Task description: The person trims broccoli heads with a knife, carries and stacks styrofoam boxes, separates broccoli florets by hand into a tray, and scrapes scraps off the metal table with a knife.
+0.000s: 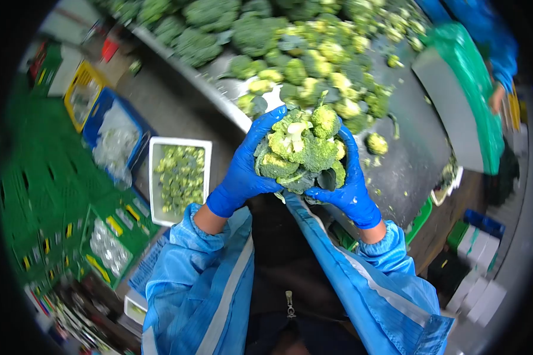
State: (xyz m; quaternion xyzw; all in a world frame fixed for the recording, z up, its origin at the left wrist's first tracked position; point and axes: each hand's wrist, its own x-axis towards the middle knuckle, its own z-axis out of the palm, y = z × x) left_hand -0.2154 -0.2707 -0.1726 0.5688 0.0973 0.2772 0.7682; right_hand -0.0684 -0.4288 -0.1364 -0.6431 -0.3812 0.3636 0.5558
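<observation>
Between my two blue-gloved hands is a bunch of broccoli florets [320, 155], green with yellowish patches, held up near the table's edge. My left hand [251, 157] cups it from the left, thumb near the top. On the other side, my right hand [352, 183] wraps round the right and lower part. A pale cut stem shows on top of the bunch. Just beyond it, loose florets [331, 53] and larger broccoli heads [210, 44] are heaped on the grey table [417, 148].
Left of me stands a white box [152, 177] with small florets in it. Farther left are a blue crate [92, 127], a yellow crate [71, 106] and green crates [41, 160]. At the right, another person's hand [496, 97] is beside a green plastic bag [491, 136].
</observation>
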